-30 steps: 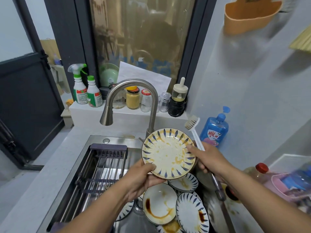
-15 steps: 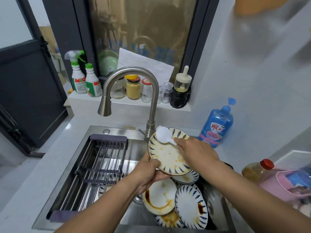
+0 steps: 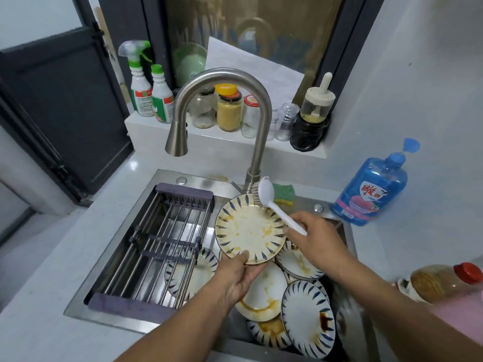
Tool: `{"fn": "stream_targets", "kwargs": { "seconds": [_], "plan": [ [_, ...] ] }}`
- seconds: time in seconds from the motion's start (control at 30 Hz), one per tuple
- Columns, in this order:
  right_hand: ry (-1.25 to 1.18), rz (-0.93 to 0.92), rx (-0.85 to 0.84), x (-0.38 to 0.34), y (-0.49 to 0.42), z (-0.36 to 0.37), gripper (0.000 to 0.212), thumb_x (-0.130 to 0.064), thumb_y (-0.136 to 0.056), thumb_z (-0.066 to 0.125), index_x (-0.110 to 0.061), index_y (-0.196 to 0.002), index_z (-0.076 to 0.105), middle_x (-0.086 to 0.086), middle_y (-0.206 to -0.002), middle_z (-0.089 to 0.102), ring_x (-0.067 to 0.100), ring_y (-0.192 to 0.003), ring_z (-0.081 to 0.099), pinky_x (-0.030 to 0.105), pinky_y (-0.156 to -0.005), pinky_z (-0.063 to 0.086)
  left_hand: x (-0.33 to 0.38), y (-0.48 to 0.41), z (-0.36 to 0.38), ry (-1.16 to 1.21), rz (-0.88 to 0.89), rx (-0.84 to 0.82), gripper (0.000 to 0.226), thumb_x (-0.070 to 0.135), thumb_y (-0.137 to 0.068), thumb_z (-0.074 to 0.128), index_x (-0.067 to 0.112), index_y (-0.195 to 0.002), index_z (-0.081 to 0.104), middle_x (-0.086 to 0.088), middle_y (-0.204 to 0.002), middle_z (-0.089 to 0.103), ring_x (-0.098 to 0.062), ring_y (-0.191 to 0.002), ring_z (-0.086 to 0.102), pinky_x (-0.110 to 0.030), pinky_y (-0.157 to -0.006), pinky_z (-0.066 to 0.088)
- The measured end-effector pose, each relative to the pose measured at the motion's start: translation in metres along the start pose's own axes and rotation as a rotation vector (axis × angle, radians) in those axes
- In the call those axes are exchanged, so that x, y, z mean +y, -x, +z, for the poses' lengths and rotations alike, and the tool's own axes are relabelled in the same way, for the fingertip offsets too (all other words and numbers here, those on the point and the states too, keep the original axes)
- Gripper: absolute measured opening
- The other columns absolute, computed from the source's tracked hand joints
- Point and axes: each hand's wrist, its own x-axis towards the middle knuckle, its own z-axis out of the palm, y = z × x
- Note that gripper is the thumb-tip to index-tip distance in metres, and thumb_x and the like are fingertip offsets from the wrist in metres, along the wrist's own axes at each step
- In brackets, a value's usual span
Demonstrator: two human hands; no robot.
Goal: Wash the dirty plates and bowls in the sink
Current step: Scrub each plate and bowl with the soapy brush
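Over the stainless steel sink (image 3: 125, 253), the person's left hand (image 3: 236, 279) pinches the near rim of a round cream plate with dark blue dashes around its edge (image 3: 249, 229), its grip closed on the plate with the thumb on the face, tilting it up above the pile. The right hand (image 3: 315, 240) is clenched around the handle of a white plastic dish brush (image 3: 274, 205), whose bristled head sits at the plate's far rim, just beside the base of the brushed-steel tap (image 3: 257, 131). Yellowish smears streak the plate's face, so I judge the scrubbing has barely begun. No water runs from the spout that I can see. To do this well, the brush should probably sweep across the stains while the left hand braces firmly, keeping the plate angled so drips fall on the stacked dirty plates (image 3: 307, 313) below. A blue bottle of dish soap (image 3: 371, 190) stands on the table to the right.
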Motion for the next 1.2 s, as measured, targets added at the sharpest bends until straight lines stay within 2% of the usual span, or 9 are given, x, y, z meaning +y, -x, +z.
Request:
{"fn": "stream_targets", "kwargs": {
  "seconds": [0.13,0.4,0.53,0.77,0.9,0.97,1.07,1.13,1.2],
  "plan": [
    [-0.054,-0.004,-0.105,0.028,0.005,0.018,0.015,-0.04,-0.096,0.064,-0.039,-0.111,0.065,-0.012,-0.073,0.066,0.006,-0.056,0.057,0.033,-0.055,0.048,-0.016,-0.019,-0.013,-0.008,-0.067,0.111,0.033,-0.003,-0.104,0.046,0.004,-0.135,0.055,-0.027,-0.117,0.069,-0.04,-0.091,0.071,-0.044,-0.052,0.061],
    [-0.048,-0.037,-0.185,0.064,0.005,0.043,0.015,-0.038,-0.098,0.058,-0.042,-0.11,0.067,-0.021,-0.079,0.067,0.006,-0.066,0.063,0.038,-0.068,0.055,-0.052,-0.05,-0.028,0.136,-0.16,0.338,0.028,0.003,-0.102,0.057,0.001,-0.13,0.061,-0.013,-0.09,0.067,-0.022,-0.043,0.066,-0.027,-0.032,0.05],
    [-0.091,-0.03,-0.237,0.075,0.002,0.054,0.013,-0.035,-0.1,0.058,-0.04,-0.105,0.069,-0.01,-0.071,0.066,0.007,-0.057,0.055,0.036,-0.063,0.049,-0.057,-0.072,-0.042,0.246,-0.15,0.422,0.034,0.006,-0.102,0.058,0.006,-0.137,0.061,-0.01,-0.099,0.065,-0.018,-0.031,0.057,-0.019,-0.028,0.041],
    [-0.119,-0.023,-0.279,0.08,-0.003,0.067,0.015,-0.033,-0.099,0.06,-0.038,-0.109,0.071,-0.007,-0.077,0.069,0.01,-0.061,0.06,0.038,-0.064,0.052,-0.045,-0.082,-0.059,0.434,-0.157,0.475,0.038,0.004,-0.108,0.044,0.003,-0.145,0.052,-0.008,-0.098,0.063,-0.021,-0.065,0.049,-0.023,-0.027,0.044],
    [-0.15,-0.007,-0.302,0.083,-0.007,0.075,0.016,-0.035,-0.1,0.059,-0.042,-0.109,0.07,-0.011,-0.077,0.07,0.006,-0.062,0.06,0.035,-0.064,0.053,-0.04,-0.093,-0.074,0.526,-0.141,0.482,0.037,0.009,-0.108,0.044,0.001,-0.144,0.051,-0.014,-0.101,0.059,-0.023,-0.068,0.048,-0.024,-0.026,0.044],
    [-0.164,0.002,-0.314,0.085,-0.008,0.081,0.016,-0.035,-0.1,0.06,-0.044,-0.109,0.07,-0.012,-0.078,0.07,0.008,-0.067,0.063,0.038,-0.067,0.056,-0.038,-0.098,-0.082,0.592,-0.129,0.486,0.039,0.013,-0.109,0.046,0.001,-0.145,0.05,-0.013,-0.122,0.061,-0.024,-0.077,0.054,-0.023,-0.036,0.053],
    [-0.192,0.001,-0.314,0.089,-0.007,0.089,0.018,-0.033,-0.099,0.061,-0.044,-0.111,0.07,-0.005,-0.077,0.07,0.013,-0.07,0.066,0.042,-0.066,0.058,-0.036,-0.102,-0.092,0.677,-0.146,0.496,0.039,0.016,-0.109,0.046,0.0,-0.145,0.048,-0.018,-0.141,0.054,-0.026,-0.114,0.061,-0.023,-0.064,0.06],
    [-0.215,-0.002,-0.321,0.091,-0.007,0.094,0.018,-0.034,-0.099,0.061,-0.046,-0.11,0.07,0.001,-0.078,0.07,0.02,-0.073,0.068,0.047,-0.065,0.058,-0.033,-0.103,-0.095,0.705,-0.144,0.496,0.037,0.015,-0.109,0.044,0.0,-0.143,0.049,-0.02,-0.136,0.056,-0.025,-0.119,0.061,-0.024,-0.047,0.057],
    [-0.229,-0.003,-0.328,0.092,-0.007,0.099,0.018,-0.035,-0.099,0.061,-0.049,-0.109,0.069,0.004,-0.078,0.069,0.026,-0.075,0.069,0.05,-0.065,0.057,-0.03,-0.107,-0.098,0.716,-0.163,0.485,0.035,0.014,-0.109,0.044,0.001,-0.14,0.052,-0.022,-0.107,0.06,-0.026,-0.092,0.063,-0.025,-0.034,0.05]
  ]
}}
